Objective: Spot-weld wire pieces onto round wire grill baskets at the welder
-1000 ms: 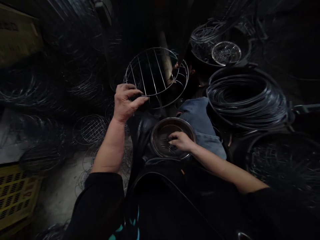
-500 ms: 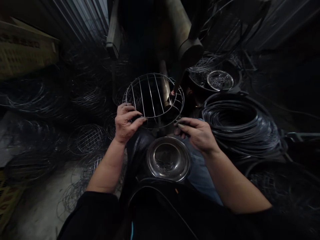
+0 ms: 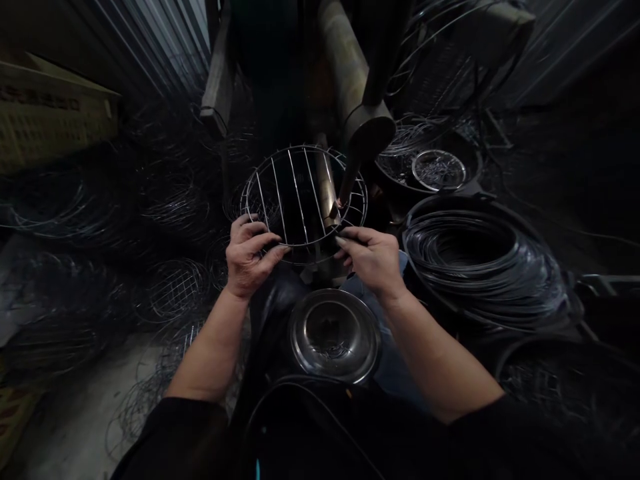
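Observation:
My left hand (image 3: pixel 254 255) grips the near left rim of a round wire rack (image 3: pixel 299 193), thumb and fingers closed on it. Straight parallel bars cross the rack, and a second ring shows below the top one. My right hand (image 3: pixel 371 257) is pinched at the rack's near right edge; whatever sits between its fingertips is too small and dark to make out. The machine's rod tip (image 3: pixel 339 203) reaches down at the rack's right side, by a lower metal post (image 3: pixel 327 197). On my lap rests a shiny metal bowl (image 3: pixel 300 333) with short wire pieces in it.
A thick cylindrical machine arm (image 3: pixel 350 60) hangs overhead. At right stand a large coil of wire (image 3: pixel 540 280) and a tub (image 3: pixel 477 177) holding a small dish (image 3: pixel 440 170). Stacked wire rings (image 3: pixel 175 287) lie at left, near a yellow crate (image 3: pixel 55 120).
My right hand has moved left, closer in to the rack's near rim. The rack has shifted slightly left, with my left hand still on it.

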The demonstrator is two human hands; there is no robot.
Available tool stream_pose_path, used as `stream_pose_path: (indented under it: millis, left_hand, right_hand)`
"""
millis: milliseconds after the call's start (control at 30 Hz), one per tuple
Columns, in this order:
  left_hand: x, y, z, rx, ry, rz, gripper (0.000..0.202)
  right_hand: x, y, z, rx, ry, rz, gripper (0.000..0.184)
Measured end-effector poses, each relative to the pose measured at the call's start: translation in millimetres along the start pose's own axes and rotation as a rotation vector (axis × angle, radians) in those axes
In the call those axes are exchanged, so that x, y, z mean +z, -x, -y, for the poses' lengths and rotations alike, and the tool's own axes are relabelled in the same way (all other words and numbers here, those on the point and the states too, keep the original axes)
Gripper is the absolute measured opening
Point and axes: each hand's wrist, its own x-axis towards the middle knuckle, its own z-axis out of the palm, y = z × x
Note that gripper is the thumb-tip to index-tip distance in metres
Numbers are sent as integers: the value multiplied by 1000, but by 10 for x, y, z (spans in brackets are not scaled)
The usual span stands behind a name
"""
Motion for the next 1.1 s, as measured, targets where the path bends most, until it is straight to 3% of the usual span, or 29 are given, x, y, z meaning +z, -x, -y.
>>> stream_pose_path:
  millis: [433,1100]
  left_hand:
    - [153,-297,137,-7,57,66,14]
    - [199,-463,239,-48,16,127,16]
  right_hand:
    - [6,-106,-67,-84,-38,-156,23]
    - [61,-282,-114,-155,-61,-167,19]
